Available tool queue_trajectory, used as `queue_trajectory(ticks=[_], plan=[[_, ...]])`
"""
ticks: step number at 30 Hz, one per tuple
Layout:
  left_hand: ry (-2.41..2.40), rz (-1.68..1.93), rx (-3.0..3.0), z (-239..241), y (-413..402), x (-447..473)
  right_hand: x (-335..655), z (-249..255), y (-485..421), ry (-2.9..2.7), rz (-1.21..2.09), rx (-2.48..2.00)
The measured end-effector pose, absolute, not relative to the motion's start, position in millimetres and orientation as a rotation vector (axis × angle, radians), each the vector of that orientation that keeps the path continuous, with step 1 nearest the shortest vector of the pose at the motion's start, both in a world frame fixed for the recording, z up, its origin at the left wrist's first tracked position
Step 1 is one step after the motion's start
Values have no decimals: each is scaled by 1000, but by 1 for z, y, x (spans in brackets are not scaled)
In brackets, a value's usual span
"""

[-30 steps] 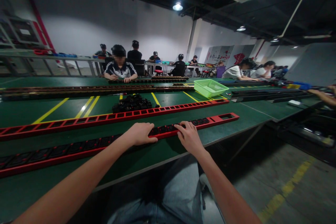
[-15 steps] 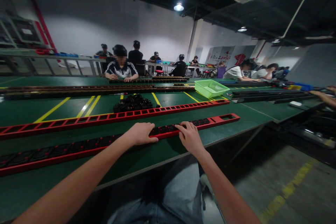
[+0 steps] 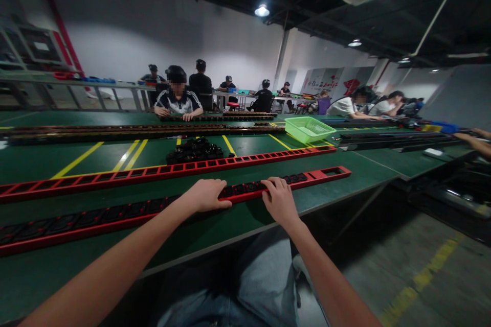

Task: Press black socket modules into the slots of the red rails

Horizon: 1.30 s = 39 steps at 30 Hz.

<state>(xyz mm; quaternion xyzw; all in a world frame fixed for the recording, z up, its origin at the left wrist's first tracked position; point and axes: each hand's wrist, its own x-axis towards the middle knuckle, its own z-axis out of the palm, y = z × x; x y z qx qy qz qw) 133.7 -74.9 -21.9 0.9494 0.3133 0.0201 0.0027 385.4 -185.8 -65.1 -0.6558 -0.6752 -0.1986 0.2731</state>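
A long red strip [image 3: 314, 174] with black sockets set in its slots lies along the near edge of the green table [image 3: 360, 168]. My left hand [image 3: 206, 195] rests on it with the fingers curled over the sockets. My right hand [image 3: 279, 200] presses on the same strip a little to the right, fingers bent down onto it. Between my hands several black sockets show in the strip. A second red strip [image 3: 238, 160] with empty slots lies just behind. A pile of black sockets [image 3: 195, 149] sits beyond that.
A green plastic basket [image 3: 309, 128] stands at the back right of the table. Long dark strips [image 3: 115, 132] lie further back. A person [image 3: 177, 97] sits opposite, with other people at tables behind and right. Another person's arm [image 3: 477, 144] reaches in at the far right.
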Motion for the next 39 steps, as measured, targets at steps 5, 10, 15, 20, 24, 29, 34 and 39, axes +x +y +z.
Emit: queue_trajectory(ticks=[5, 10, 15, 20, 24, 29, 34, 39], plan=[[978, 57, 2978, -23, -74, 134, 386, -69, -186, -1586, -598, -1904], [983, 56, 2975, -22, -75, 133, 385, -68, -187, -1550, -614, -1949], [989, 54, 2977, -23, -74, 134, 385, -67, -188, -1556, -600, -1961], [1000, 42, 2968, -23, -74, 134, 384, -67, -188, -1552, -595, -1974], [997, 48, 2963, -22, -75, 134, 383, -67, -189, -1558, -593, -1975], [996, 45, 2956, -22, -75, 134, 385, -67, -188, -1593, -580, -1951], [996, 51, 2966, -22, -76, 134, 386, -67, -189, -1619, -581, -1929], [985, 55, 2973, -22, -76, 134, 385, -67, -189, -1619, -583, -1935]])
